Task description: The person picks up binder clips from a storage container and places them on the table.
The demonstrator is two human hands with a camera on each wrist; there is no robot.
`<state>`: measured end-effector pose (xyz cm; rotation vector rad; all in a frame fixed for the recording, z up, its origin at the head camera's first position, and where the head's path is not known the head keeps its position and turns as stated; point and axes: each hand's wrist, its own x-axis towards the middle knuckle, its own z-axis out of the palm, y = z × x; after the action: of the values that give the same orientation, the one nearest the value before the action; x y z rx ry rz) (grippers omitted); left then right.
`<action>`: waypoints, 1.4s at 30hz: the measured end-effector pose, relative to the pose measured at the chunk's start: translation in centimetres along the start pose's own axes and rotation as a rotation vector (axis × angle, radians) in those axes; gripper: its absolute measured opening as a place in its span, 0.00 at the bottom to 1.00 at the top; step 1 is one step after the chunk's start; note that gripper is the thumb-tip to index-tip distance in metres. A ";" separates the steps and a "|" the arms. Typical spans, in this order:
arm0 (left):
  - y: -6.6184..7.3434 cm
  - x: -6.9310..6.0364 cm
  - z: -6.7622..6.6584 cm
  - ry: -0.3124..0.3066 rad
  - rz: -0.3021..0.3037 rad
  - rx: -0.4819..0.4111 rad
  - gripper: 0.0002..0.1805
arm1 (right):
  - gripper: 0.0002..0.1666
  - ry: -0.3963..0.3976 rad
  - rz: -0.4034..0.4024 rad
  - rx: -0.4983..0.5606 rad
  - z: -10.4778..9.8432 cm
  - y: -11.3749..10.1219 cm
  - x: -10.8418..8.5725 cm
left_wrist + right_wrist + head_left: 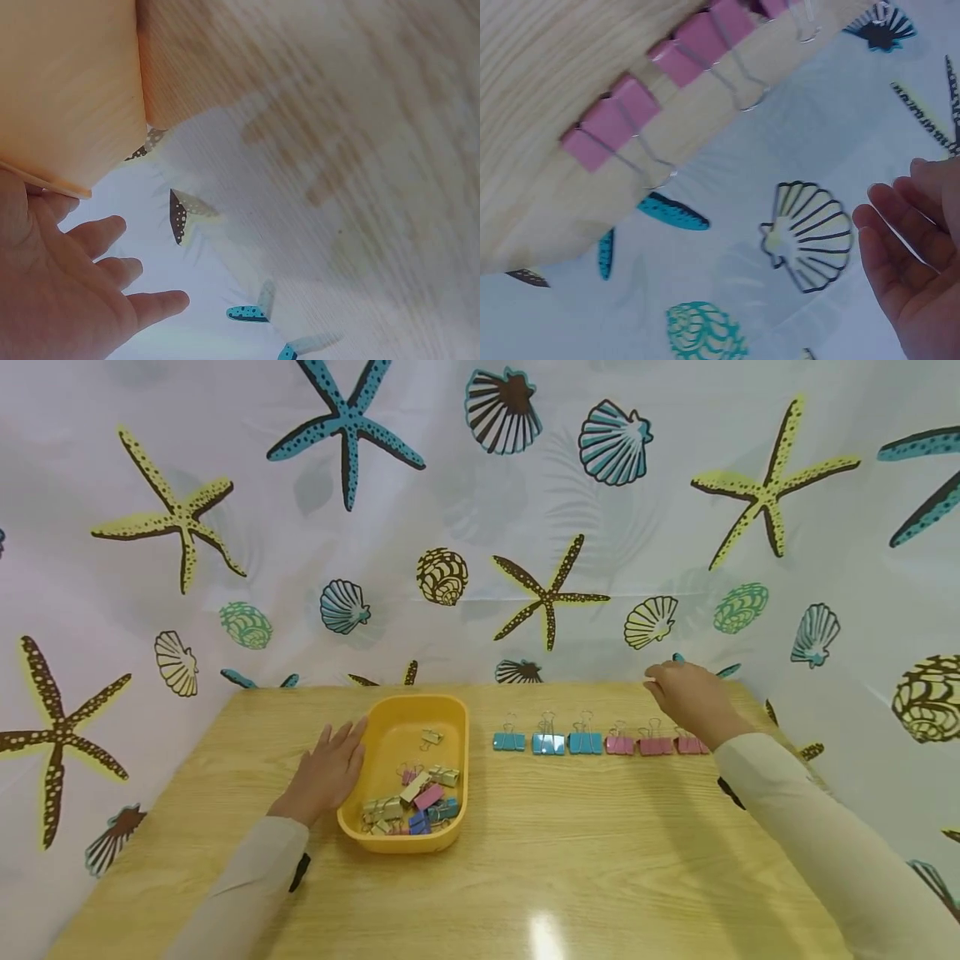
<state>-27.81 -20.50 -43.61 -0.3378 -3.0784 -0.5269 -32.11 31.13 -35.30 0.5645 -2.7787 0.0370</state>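
My left hand (324, 777) lies along the left side of a yellow plastic tray (402, 845), its fingers fairly straight and touching the wall near the rim. Inside the tray are several binder clips in gold, pink, blue and teal, such as a pink binder clip (429, 797). To the right, binder clips stand in a row: three blue ones, with one blue binder clip (548, 744) in the middle, then three pink, including a pink binder clip (655, 746). My right hand (688, 693) hovers over the row's right end, fingers loosely bent, holding nothing, and partly hides the last pink clip.
The wooden table (540, 827) ends at the back against a white cloth (480, 510) printed with starfish and shells. The cloth also rises along both sides. Dark straps show at both wrists.
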 end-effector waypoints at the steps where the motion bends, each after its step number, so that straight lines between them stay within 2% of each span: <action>1: -0.1 -0.1 -0.1 -0.003 -0.001 0.002 0.30 | 0.13 0.013 -0.022 0.000 -0.3 -0.9 0.3; 7: 0.0 -0.6 -0.3 -0.011 0.000 0.015 0.33 | 0.12 0.064 -0.148 0.014 -1.5 -6.6 2.0; 13: 0.6 -0.5 -0.6 -0.002 0.009 0.009 0.31 | 0.09 0.089 -0.246 0.099 -2.4 -12.6 3.6; 18: 0.5 -0.5 -0.5 -0.009 0.010 0.000 0.31 | 0.10 0.073 -0.299 0.188 -2.4 -17.4 5.3; 23: 0.4 -0.4 -0.4 -0.003 0.011 0.003 0.30 | 0.09 0.102 -0.340 0.211 -2.5 -21.8 6.9; 26: 0.4 -0.4 -0.4 0.007 0.012 -0.004 0.29 | 0.08 0.094 -0.321 0.210 -2.4 -24.2 8.0; 32: 0.2 -0.4 -0.3 0.015 0.014 -0.011 0.29 | 0.10 0.035 -0.219 0.251 -1.3 -28.0 10.0; 40: 0.3 -0.4 -0.3 0.013 0.007 -0.029 0.29 | 0.12 -0.034 -0.055 0.424 1.4 -30.0 11.8; 42: 0.3 -0.4 -0.2 0.009 0.003 -0.034 0.29 | 0.15 -0.056 -0.005 0.462 2.6 -30.2 11.9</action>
<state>-27.34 -20.36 -43.28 -0.3396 -3.0634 -0.5794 -31.71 -1.42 -35.27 0.6862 -2.8268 0.6849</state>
